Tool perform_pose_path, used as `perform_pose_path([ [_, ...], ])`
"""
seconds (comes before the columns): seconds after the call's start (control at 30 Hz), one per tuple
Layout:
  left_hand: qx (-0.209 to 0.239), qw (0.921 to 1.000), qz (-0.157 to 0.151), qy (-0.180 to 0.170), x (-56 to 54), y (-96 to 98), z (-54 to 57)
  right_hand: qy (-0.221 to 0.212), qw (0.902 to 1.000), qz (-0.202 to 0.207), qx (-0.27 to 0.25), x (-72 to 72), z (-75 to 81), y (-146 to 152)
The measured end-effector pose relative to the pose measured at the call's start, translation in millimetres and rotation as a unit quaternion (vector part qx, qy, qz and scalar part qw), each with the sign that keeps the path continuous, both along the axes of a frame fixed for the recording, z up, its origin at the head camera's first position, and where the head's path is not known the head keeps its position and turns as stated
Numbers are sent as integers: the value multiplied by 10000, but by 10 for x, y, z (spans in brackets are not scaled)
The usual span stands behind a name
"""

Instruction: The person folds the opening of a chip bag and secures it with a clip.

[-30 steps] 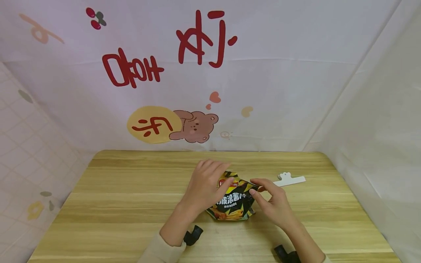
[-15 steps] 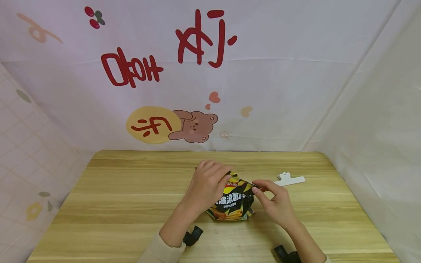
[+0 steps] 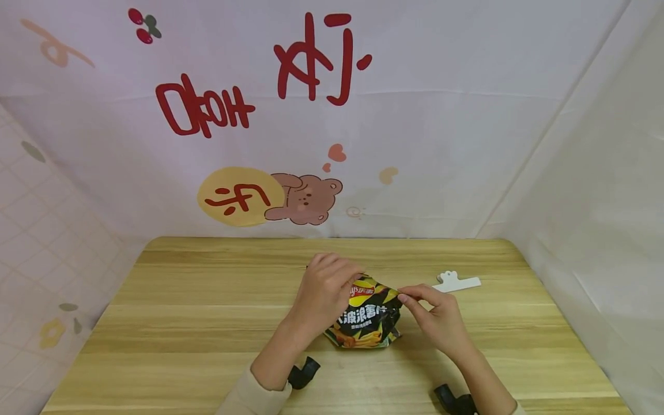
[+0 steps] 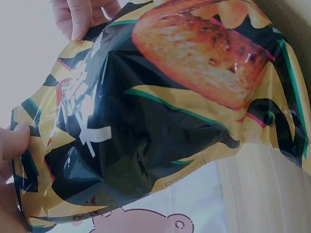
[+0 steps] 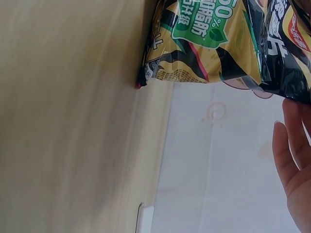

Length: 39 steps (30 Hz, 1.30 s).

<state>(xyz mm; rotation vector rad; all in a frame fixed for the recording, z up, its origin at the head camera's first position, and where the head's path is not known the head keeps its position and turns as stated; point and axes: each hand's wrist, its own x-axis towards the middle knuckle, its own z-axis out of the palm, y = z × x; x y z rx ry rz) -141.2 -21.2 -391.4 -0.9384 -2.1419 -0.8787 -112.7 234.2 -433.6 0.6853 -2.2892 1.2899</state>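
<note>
A black and yellow bag of potato chips (image 3: 365, 314) stands on the wooden table, tilted back. Its upper left part is gripped by my left hand (image 3: 324, 291), which covers that corner in the head view. In the left wrist view, the left thumb (image 4: 17, 138) presses on the front near the top edge, with fingers behind. My right hand (image 3: 440, 317) pinches the upper right corner between thumb and index finger. The right wrist view shows the bag's side (image 5: 209, 43), with the right-hand fingers (image 5: 286, 145) at its edge.
A white sealing clip (image 3: 457, 282) lies on the table (image 3: 207, 323) behind the right hand. Black wrist-worn pieces (image 3: 304, 373) show beside both forearms. A printed white cloth (image 3: 425, 144) hangs along the table's back edge and sides.
My left thumb has slid from the bag's front up toward its top edge. The right hand has shifted slightly right, drawing the top edge straighter and uncovering more of the logo.
</note>
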Motion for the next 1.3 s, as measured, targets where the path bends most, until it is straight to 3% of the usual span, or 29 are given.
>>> perform_pose_path([
  [0.4, 233, 9996, -159, -20, -14, -11, -25, 179, 9988, 401, -223, -51, -51, 45],
  [0.6, 132, 9997, -197, 63, -2, -22, -19, 506, 9957, 680, -377, -74, -62, 66],
  [0.83, -6, 9998, -215, -19, 19, -41, -9, 562, 9940, 836, -435, -68, -61, 82],
  [1.03, -87, 9994, -260, -211, 18, -56, -8, 583, 9939, 849, -394, -70, -73, 84],
  [1.3, -2, 9992, -332, -213, 14, -65, -2, 458, 9964, 659, -280, -50, -55, 60],
])
